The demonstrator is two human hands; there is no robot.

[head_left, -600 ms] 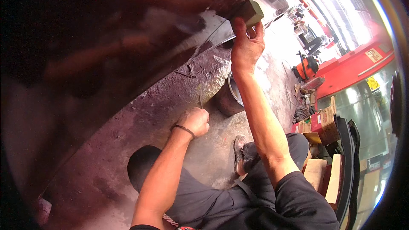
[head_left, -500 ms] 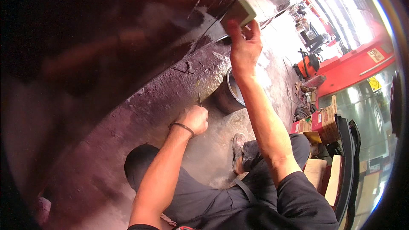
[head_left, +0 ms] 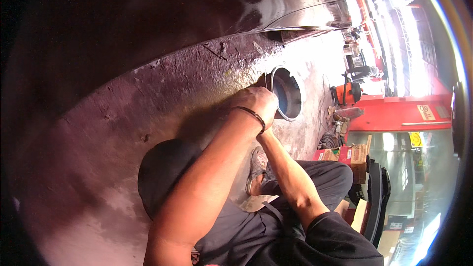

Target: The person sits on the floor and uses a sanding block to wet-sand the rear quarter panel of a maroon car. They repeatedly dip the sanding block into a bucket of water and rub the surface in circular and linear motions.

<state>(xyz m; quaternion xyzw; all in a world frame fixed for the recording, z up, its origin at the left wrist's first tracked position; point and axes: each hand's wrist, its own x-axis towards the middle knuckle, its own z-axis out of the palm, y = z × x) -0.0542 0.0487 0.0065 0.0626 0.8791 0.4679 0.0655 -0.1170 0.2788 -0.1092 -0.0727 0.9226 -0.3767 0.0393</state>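
Note:
My left hand [head_left: 258, 101], with a dark band at its wrist, is closed beside the near rim of a dark bucket [head_left: 298, 92]. A thin dark edge rises from its fingers; what kind of thing this is, I cannot make out. My right hand [head_left: 267, 133] is mostly covered by the left one, and its fingers are hidden. Whether the pale block seen in it earlier is still there does not show. Bluish liquid seems to lie inside the bucket. Above and to the left spreads the glossy dark body panel [head_left: 172, 15] of a car.
Wet, rough floor [head_left: 113, 133] lies under the panel. My bent knees and a sandalled foot [head_left: 256, 172] are close to the bucket. To the right are an orange and black vacuum-like machine [head_left: 347, 93], cardboard boxes [head_left: 352, 155], long black trim pieces [head_left: 375, 202] and a red-framed glass wall [head_left: 394, 111].
My right hand has come down from the car panel with the pale block, now out of sight. My left hand has moved up and right to the bucket. The whole view has turned somewhat.

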